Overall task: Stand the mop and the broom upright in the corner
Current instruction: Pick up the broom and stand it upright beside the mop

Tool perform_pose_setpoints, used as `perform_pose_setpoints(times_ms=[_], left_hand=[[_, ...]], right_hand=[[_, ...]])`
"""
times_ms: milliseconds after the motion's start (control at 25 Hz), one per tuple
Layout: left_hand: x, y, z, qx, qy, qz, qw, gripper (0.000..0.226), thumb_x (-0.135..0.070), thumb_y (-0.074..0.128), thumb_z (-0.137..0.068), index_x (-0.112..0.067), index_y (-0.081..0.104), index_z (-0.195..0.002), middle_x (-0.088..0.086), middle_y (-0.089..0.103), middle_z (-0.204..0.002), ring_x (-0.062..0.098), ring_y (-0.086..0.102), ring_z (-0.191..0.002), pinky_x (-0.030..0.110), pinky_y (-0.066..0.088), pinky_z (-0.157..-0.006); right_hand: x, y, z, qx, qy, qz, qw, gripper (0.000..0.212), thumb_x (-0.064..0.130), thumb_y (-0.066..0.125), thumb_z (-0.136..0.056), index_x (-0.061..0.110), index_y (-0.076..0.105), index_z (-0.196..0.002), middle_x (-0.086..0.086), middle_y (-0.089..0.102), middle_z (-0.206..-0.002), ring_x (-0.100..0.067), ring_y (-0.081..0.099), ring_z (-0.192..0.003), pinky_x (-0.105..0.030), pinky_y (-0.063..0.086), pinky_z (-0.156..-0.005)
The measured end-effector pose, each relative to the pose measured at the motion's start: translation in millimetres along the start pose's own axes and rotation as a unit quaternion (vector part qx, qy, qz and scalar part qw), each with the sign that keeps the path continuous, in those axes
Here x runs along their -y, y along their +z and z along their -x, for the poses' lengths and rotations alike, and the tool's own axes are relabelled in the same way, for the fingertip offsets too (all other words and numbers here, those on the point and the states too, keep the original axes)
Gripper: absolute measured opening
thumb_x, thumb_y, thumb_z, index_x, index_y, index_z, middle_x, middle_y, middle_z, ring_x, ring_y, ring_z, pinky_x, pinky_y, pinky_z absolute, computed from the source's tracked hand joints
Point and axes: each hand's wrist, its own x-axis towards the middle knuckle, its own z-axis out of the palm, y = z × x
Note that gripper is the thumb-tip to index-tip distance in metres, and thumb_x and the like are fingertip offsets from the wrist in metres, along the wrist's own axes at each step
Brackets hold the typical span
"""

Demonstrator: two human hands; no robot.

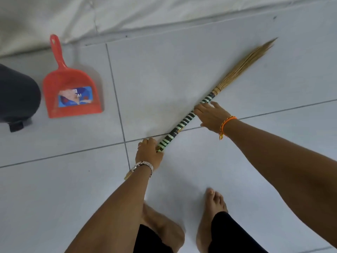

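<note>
So the white tiled floor (pixel 182 70) takes up pretty much the whole view, with a pale wall or sheet along the top edge. The broom (pixel 184 121) lies flat on it on a slant, striped black-and-white handle toward the person, straw bristles fanning out up and to the right. Up left of the broom, well apart from it, is an orange dustpan (pixel 72 88) with a blue label inside, and further left a dark rounded thing I can't make out. The right hand (pixel 211 115) is on the middle of the broom handle, fingers curled over it. The left hand (pixel 148 154) is wrapped shut around the handle's near end. Mop's nowhere in view.
</note>
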Motion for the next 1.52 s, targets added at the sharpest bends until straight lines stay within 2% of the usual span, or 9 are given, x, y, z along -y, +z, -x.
perform_pose_setpoints(times_ms=[360, 640, 760, 920, 1040, 1120, 1200, 1400, 1520], left_hand=[[32.1, 46.8, -35.3, -0.101, 0.074, -0.075, 0.989, 0.036, -0.028, 0.075, -0.084, -0.013, 0.064, -0.115, 0.007, 0.059, -0.113, 0.027, 0.058, -0.103, 0.037, 0.052, -0.085], [-1.9, -71.5, -9.9, -0.312, 0.017, -0.132, 0.941, 0.031, -0.027, 0.079, -0.080, -0.031, 0.069, -0.109, -0.001, 0.072, -0.080, 0.028, 0.067, -0.066, 0.027, 0.040, -0.057], [-32.3, -155.6, 21.7, -0.412, -0.065, 0.100, 0.903, 0.032, -0.021, 0.071, -0.085, -0.012, 0.060, -0.114, 0.006, 0.071, -0.084, 0.031, 0.069, -0.074, 0.032, 0.046, -0.070], [-89.2, -284.3, 75.2, -0.361, -0.039, 0.580, 0.729, 0.047, 0.002, 0.071, -0.083, -0.009, 0.038, -0.114, 0.013, 0.053, -0.113, 0.023, 0.056, -0.097, 0.046, 0.052, -0.096], [-131.3, -395.8, 137.3, -0.289, 0.049, 0.694, 0.657, 0.035, 0.000, 0.061, -0.075, -0.012, 0.051, -0.106, -0.004, 0.063, -0.091, 0.005, 0.059, -0.078, 0.022, 0.050, -0.075], [-143.5, -458.6, 183.9, -0.274, 0.096, 0.696, 0.656, 0.020, -0.003, 0.056, -0.069, -0.013, 0.060, -0.086, -0.008, 0.064, -0.074, 0.007, 0.059, -0.072, 0.022, 0.047, -0.071], [-140.4, -499.9, 219.1, -0.259, 0.139, 0.689, 0.663, 0.016, -0.001, 0.061, -0.077, -0.013, 0.065, -0.088, 0.002, 0.071, -0.084, 0.017, 0.068, -0.085, 0.026, 0.054, -0.079], [-66.6, -571.6, 283.5, -0.250, 0.195, 0.571, 0.757, 0.007, -0.015, 0.055, -0.102, -0.017, 0.060, -0.099, 0.004, 0.073, -0.093, 0.020, 0.070, -0.095, 0.041, 0.055, -0.097], [1.8, -607.8, 308.5, -0.268, 0.218, 0.491, 0.800, 0.009, -0.014, 0.052, -0.104, -0.019, 0.056, -0.097, 0.004, 0.072, -0.097, 0.017, 0.070, -0.094, 0.033, 0.055, -0.090]], right_hand=[[-5.6, 37.9, -57.4, -0.048, -0.030, 0.112, 0.992, 0.023, 0.006, 0.044, -0.093, 0.012, 0.050, -0.114, -0.010, 0.054, -0.111, -0.029, 0.052, -0.101, -0.041, 0.045, -0.079], [-6.5, -47.1, -45.2, 0.004, 0.008, -0.034, 0.999, 0.024, 0.016, 0.052, -0.094, 0.016, 0.049, -0.118, -0.009, 0.051, -0.120, -0.030, 0.049, -0.112, -0.044, 0.046, -0.080], [0.6, -122.3, -17.8, -0.002, 0.006, -0.086, 0.996, 0.027, 0.018, 0.056, -0.092, 0.015, 0.047, -0.118, -0.006, 0.051, -0.119, -0.029, 0.051, -0.109, -0.043, 0.047, -0.075], [16.7, -242.2, 27.5, -0.043, 0.005, -0.181, 0.983, 0.023, 0.014, 0.059, -0.091, 0.012, 0.049, -0.111, -0.010, 0.054, -0.112, -0.032, 0.054, -0.102, -0.047, 0.050, -0.081], [30.3, -343.8, 63.6, -0.083, -0.005, -0.226, 0.971, 0.022, 0.010, 0.059, -0.090, 0.011, 0.050, -0.109, -0.012, 0.055, -0.109, -0.033, 0.054, -0.098, -0.043, 0.047, -0.076], [48.5, -400.2, 90.2, -0.093, -0.008, -0.244, 0.965, 0.021, 0.010, 0.060, -0.089, 0.010, 0.050, -0.108, -0.012, 0.055, -0.109, -0.032, 0.054, -0.096, -0.041, 0.045, -0.073], [74.1, -435.5, 105.4, -0.100, -0.018, -0.258, 0.961, 0.020, 0.012, 0.060, -0.089, 0.009, 0.050, -0.106, -0.012, 0.056, -0.109, -0.032, 0.055, -0.094, -0.041, 0.045, -0.074], [178.9, -495.1, 107.9, -0.083, -0.063, -0.334, 0.937, 0.017, 0.012, 0.057, -0.087, 0.009, 0.050, -0.102, -0.013, 0.057, -0.108, -0.032, 0.056, -0.094, -0.038, 0.044, -0.076], [270.4, -525.5, 85.2, -0.091, -0.086, -0.402, 0.907, 0.011, 0.010, 0.055, -0.087, 0.011, 0.053, -0.098, -0.008, 0.061, -0.098, -0.026, 0.057, -0.087, -0.037, 0.047, -0.077]])
